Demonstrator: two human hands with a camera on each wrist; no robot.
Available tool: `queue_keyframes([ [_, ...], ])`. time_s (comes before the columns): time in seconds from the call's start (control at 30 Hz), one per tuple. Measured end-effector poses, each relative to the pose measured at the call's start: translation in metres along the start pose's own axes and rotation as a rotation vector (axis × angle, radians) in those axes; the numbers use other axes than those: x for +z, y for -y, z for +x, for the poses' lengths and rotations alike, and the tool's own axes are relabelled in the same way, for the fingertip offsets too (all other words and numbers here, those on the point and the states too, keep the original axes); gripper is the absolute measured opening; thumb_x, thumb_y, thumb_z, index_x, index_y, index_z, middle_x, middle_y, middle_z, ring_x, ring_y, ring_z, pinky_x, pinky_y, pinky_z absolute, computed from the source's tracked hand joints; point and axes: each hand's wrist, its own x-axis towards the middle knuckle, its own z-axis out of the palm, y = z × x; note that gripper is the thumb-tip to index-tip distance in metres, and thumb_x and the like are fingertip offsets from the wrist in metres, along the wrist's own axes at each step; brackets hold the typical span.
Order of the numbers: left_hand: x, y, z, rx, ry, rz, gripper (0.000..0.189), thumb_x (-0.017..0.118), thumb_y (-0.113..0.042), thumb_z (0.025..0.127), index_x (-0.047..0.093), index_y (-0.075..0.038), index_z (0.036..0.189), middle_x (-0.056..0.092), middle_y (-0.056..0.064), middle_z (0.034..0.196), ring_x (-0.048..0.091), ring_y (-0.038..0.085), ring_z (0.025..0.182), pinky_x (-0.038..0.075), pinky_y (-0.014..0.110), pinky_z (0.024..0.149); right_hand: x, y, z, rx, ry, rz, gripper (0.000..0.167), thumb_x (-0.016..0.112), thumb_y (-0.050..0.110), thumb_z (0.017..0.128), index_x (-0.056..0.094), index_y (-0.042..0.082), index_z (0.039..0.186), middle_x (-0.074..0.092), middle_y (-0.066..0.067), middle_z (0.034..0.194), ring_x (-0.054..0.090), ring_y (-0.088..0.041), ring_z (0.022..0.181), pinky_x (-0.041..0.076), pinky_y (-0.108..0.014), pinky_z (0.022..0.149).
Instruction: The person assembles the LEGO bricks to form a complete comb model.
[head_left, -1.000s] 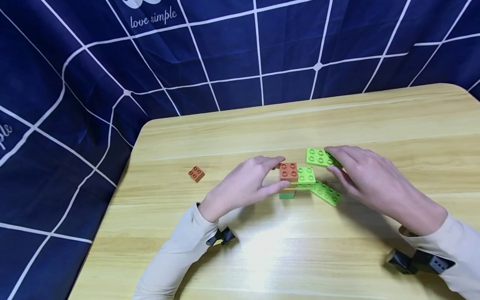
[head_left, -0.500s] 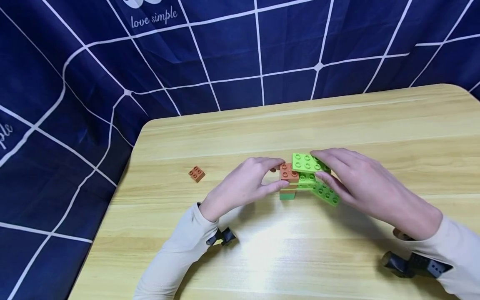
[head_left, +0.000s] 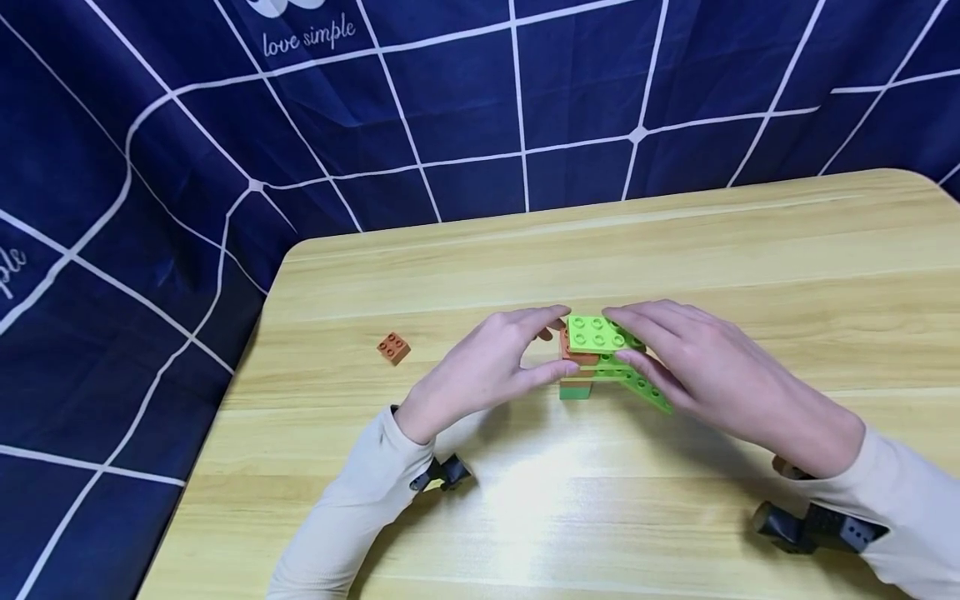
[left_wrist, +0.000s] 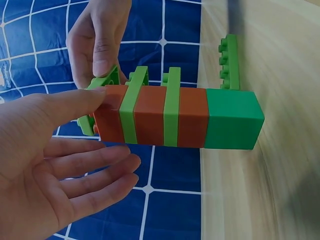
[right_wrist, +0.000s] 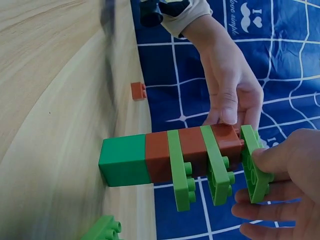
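Observation:
A brick tower stands upright on the table, with a dark green brick (left_wrist: 235, 120) at its base. Above that, orange bricks alternate with lime plates that jut out to the right. My left hand (head_left: 487, 362) steadies the top orange brick (right_wrist: 227, 145), thumb on the near side and fingers at the far side. Between thumb and fingers, my right hand (head_left: 720, 371) pinches a lime plate (head_left: 588, 336) over that brick. In the right wrist view the plate sits slightly tilted, with an orange stud showing in a narrow gap.
A loose orange brick (head_left: 393, 348) lies to the left on the wooden table (head_left: 480, 267). Another lime plate (left_wrist: 230, 62) lies on the table beside the tower's base. A dark blue curtain (head_left: 450, 108) with white lines hangs behind and to the left.
My right hand has brought the lime plate leftward, from beside the tower to over its top orange brick. The left hand has stayed at the tower.

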Motion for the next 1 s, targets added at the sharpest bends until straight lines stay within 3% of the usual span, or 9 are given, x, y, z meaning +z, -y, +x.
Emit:
queue_keyframes([
  [0.2,-0.0021,-0.0018,-0.0002,0.007,0.004,0.002,0.057,0.064,-0.033,0.094,0.049,0.001,0.138,0.064,0.01,0.122,0.062,0.015,0.108,0.048,0.021,0.096,0.0002,0.0001,0.0011,-0.003,0.003,0.009,0.061,0.029,0.046,0.104,0.059,-0.003,0.124,0.066,-0.016,0.11,0.064,-0.035,0.099,0.053,-0.054,0.082],
  [0.53,-0.0009,-0.0041,-0.0014,0.026,-0.008,0.002,0.053,0.048,-0.037,0.102,0.047,0.001,0.139,0.056,0.013,0.135,0.052,0.019,0.126,0.037,0.023,0.108,0.0013,0.0002,0.0026,-0.02,-0.001,0.019,0.06,0.029,0.044,0.105,0.059,-0.004,0.124,0.066,-0.017,0.111,0.064,-0.035,0.1,0.053,-0.054,0.083],
  [1.0,0.0039,-0.0064,-0.0012,0.019,-0.022,0.126,0.049,0.041,-0.034,0.105,0.046,-0.002,0.141,0.054,0.014,0.137,0.051,0.023,0.127,0.037,0.026,0.109,0.0028,0.0009,0.0045,-0.039,-0.003,0.019,0.059,0.029,0.043,0.105,0.059,-0.004,0.124,0.066,-0.017,0.111,0.063,-0.035,0.101,0.052,-0.053,0.085],
])
